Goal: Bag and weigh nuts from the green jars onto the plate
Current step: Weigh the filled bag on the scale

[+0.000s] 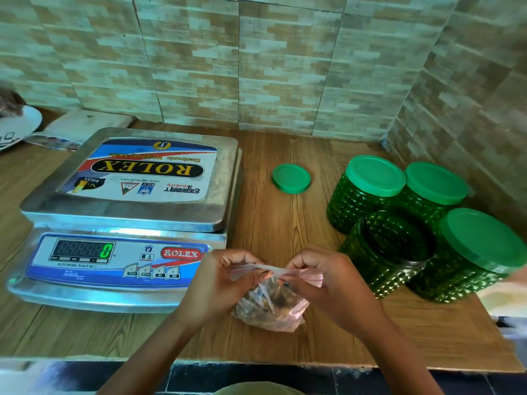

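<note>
Near the table's front edge, my left grip and right grip both pinch the mouth strip of the clear plastic bag of brown nuts; the strip runs left-right between them. The steel electronic scale lies leftward, nearer my left grip, reading 0. Just right stands the open ribbed green jar, contents unclear. The white plate sits at the far-left corner.

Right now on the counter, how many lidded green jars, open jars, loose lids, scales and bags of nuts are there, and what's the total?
Lidded green jars: 3
Open green jar: 1
Loose green lid: 1
Scale: 1
Bag of nuts: 1
Total: 7
</note>
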{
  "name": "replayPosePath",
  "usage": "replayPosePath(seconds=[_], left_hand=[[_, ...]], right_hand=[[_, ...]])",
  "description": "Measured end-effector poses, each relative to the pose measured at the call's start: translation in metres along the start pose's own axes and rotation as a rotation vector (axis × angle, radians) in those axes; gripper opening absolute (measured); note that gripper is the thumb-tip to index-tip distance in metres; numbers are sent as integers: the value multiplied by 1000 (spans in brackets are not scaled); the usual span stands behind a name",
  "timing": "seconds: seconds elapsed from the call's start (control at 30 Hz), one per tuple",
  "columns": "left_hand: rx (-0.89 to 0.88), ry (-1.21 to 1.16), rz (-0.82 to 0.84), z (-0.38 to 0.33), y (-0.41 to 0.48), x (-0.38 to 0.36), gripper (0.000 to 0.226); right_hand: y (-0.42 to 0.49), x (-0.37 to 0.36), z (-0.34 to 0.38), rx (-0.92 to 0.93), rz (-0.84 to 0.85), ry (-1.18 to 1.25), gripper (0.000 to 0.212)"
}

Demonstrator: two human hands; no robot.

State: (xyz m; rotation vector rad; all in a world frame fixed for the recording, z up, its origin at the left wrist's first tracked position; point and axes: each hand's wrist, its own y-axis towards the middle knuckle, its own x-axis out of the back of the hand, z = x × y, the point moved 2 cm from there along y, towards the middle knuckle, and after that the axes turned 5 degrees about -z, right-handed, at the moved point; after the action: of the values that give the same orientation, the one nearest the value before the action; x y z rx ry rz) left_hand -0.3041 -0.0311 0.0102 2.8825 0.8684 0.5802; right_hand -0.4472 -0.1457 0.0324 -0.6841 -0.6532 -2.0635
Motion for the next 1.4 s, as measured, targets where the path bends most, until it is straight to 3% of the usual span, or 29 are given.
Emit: replayPosePath(seconds=[0.2, 0.37, 0.63, 0.87, 1.03, 1.4], left_hand=[[18, 5, 51, 1, 1, 0, 12], [-19, 1, -9, 1, -2, -3, 4], [-74, 112, -115, -1, -5, 3, 24], [25, -14, -137, 1, -9, 15, 3], [15, 14, -146, 0, -8, 19, 5], [80, -152, -155, 18, -17, 29, 9]], right_hand=[[1, -4, -1, 62, -8, -117, 13], [5, -8, 5, 88, 12, -131, 6], [3, -4, 0, 101, -8, -281, 8], [-13, 12, -13, 48, -65, -255, 5], [-17, 15, -20, 23, -111, -218, 2], [-20, 13, -25, -55, -120, 14, 14]])
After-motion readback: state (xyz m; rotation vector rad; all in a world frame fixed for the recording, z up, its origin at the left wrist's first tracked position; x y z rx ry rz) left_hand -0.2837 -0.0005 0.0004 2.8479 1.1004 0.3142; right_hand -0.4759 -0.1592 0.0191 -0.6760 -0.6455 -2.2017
